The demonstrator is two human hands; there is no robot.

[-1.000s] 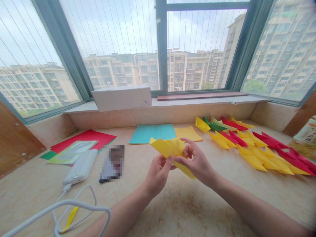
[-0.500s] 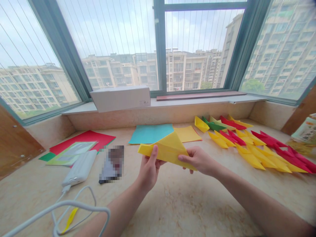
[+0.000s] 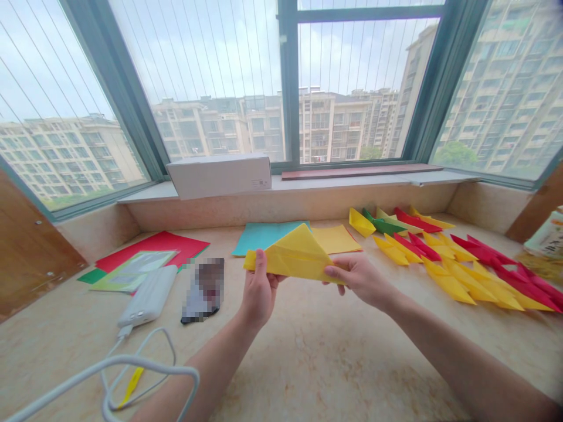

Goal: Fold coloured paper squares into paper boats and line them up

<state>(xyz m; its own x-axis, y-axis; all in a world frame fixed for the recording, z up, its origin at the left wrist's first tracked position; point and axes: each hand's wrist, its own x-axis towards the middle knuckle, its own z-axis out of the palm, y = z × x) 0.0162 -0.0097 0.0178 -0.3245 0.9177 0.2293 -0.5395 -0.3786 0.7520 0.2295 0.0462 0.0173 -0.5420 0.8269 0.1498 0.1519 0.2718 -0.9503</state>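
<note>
A yellow sheet of folded paper (image 3: 299,255) with a peaked top is held up above the counter between both hands. My left hand (image 3: 260,293) pinches its left end, thumb in front and fingers behind. At the lower right corner, my right hand (image 3: 358,278) grips the paper between thumb and fingers. Behind it on the counter lie a light blue sheet (image 3: 255,237) and a pale orange sheet (image 3: 336,239). To the right stand several folded paper boats, among them a yellow boat (image 3: 361,223), a green boat (image 3: 385,224) and a red boat (image 3: 521,284).
On the left are red paper (image 3: 185,249), a plastic packet (image 3: 132,269), a white power bank (image 3: 149,299) with a looping white cable (image 3: 149,368), and a blurred-out item (image 3: 204,293). A white box (image 3: 222,179) rests on the sill. A jar (image 3: 548,240) stands far right.
Both hands have moved slightly left and up with the yellow paper, whose peak now stands a little more upright. The view has shifted slightly. Both grips stay closed.
</note>
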